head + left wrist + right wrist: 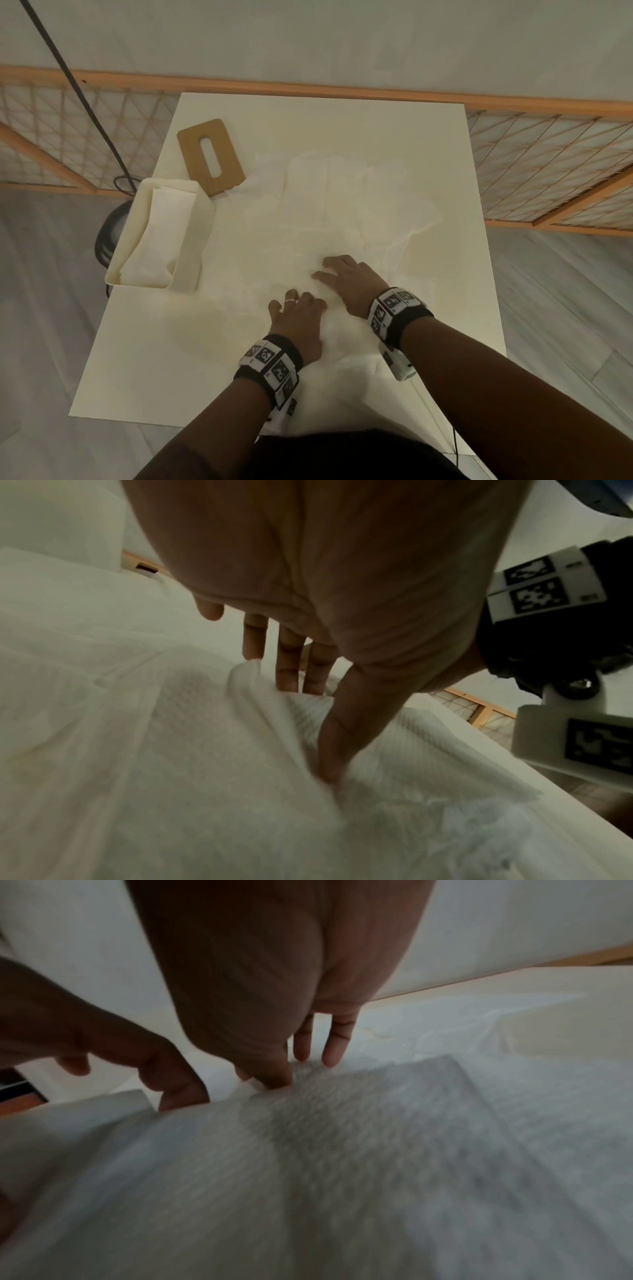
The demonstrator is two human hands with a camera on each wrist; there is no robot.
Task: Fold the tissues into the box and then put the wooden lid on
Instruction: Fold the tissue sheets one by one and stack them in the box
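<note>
A white tissue [342, 329] lies on the table's front middle with both hands on it. My left hand [298, 310] has raised knuckles. In the left wrist view its thumb [334, 750] digs into the tissue [205, 750] and a fold stands up between thumb and fingers. My right hand [340, 275] lies flat just beyond it, and its straight fingertips [330, 1056] touch the tissue's far edge [342, 1110]. More unfolded tissues [342, 198] are spread further back. The cream box [202, 226] stands at the left with folded tissues [157, 233] inside. The wooden lid [226, 150], with its slot, lies behind the box.
The white table [144, 359] ends close to the box's left side and near my body. A black cable [78, 89] and a dark round object [109, 233] sit left of the table. An orange-framed lattice panel [548, 164] runs behind it.
</note>
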